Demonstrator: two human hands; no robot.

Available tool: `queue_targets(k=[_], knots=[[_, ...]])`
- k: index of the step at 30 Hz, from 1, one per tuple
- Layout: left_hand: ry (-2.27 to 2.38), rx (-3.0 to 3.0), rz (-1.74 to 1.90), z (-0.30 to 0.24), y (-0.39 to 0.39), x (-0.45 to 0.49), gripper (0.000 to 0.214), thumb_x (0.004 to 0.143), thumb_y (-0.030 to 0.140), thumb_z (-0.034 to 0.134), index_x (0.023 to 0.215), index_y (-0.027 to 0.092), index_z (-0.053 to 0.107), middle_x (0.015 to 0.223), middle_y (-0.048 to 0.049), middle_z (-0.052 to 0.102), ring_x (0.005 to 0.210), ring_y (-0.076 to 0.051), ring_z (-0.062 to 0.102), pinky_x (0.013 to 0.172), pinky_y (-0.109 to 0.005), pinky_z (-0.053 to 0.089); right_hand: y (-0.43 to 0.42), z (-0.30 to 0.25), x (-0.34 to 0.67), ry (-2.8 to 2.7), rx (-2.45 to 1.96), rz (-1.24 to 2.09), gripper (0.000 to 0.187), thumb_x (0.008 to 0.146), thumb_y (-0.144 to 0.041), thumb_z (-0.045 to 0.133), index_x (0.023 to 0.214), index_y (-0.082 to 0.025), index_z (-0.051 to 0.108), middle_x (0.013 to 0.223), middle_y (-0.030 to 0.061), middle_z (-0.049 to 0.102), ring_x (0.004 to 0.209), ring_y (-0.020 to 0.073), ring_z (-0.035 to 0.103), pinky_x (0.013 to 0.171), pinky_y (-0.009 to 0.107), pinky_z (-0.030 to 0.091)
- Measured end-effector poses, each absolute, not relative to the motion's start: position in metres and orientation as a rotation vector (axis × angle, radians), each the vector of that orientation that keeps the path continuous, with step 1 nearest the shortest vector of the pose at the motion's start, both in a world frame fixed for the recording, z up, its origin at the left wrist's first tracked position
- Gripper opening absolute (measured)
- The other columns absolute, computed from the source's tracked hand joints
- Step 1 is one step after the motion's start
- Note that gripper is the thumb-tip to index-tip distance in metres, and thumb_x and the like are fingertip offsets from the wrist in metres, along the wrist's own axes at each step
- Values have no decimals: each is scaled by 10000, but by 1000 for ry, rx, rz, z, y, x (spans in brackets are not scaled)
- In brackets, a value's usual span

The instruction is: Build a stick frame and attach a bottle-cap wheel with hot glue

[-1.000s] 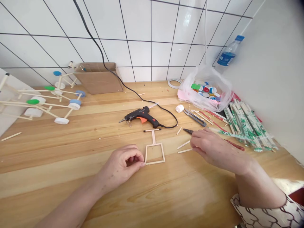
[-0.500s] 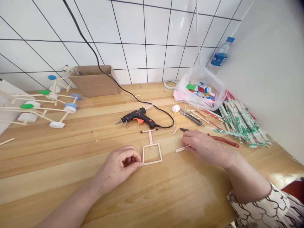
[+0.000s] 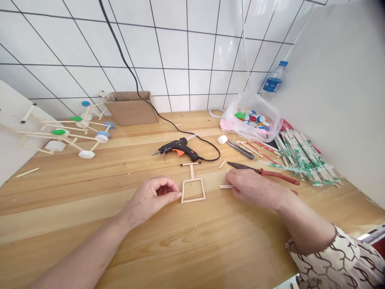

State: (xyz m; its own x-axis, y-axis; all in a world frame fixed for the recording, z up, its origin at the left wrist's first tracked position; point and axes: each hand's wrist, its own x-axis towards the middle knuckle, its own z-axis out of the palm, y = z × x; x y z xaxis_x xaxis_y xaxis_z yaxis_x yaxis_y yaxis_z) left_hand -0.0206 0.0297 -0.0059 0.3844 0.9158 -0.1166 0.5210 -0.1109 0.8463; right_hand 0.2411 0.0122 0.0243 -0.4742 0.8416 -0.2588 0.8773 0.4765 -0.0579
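A small frame of wooden sticks, square with a T-shaped stem and a dark-tipped crossbar, lies flat on the wooden table. At its left side my left hand is closed, thumb and forefinger pinched together at the edge of the frame. To the right, my right hand is closed over a pair of short wooden sticks, whose left ends poke out from under the fingers. Pliers with red handles lie just behind that hand, partly covered by it. A short stick piece lies nearby.
Behind the frame lies a black glue gun with its cord. Scissors, wrapped chopsticks and a bag of bottle caps are at the right. A cardboard box and stick models with cap wheels stand at the left.
My right hand has shifted slightly toward me, baring more of the pliers' jaws. The left hand stays at the frame's left side. The camera view has tilted up and turned a little left.
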Motion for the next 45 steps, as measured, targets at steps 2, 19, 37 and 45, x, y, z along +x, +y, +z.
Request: queue_targets(k=[2,19,37,45], knots=[[1267,1761,587,-6,28,-20,194,676,351,617,606,171,598,565,24,544,539,-108,459,500,-211,373,12,23,240,2516,1501,-235,169,723,-44,444,766,-144,573,815,94,645,727,204,603,650,276,419],[1306,1789,619,-11,25,-19,195,683,348,617,631,161,598,552,42,500,524,-96,411,502,-211,335,11,18,235,2536,1523,-92,154,707,-75,459,730,-138,597,788,95,670,698,206,612,575,270,358],[1173,2240,859,-24,12,-9,91,773,256,564,780,185,622,817,-33,612,738,-155,571,688,-273,454,10,17,234,2483,1561,-136,176,717,-105,459,804,-133,610,813,115,665,712,234,625,588,283,394],[1175,2497,735,-29,6,1,33,757,183,588,747,180,619,852,-45,575,802,-189,551,694,-301,445,4,10,230,2561,1504,-135,199,727,-96,436,824,-134,606,844,126,668,760,244,627,604,292,405]])
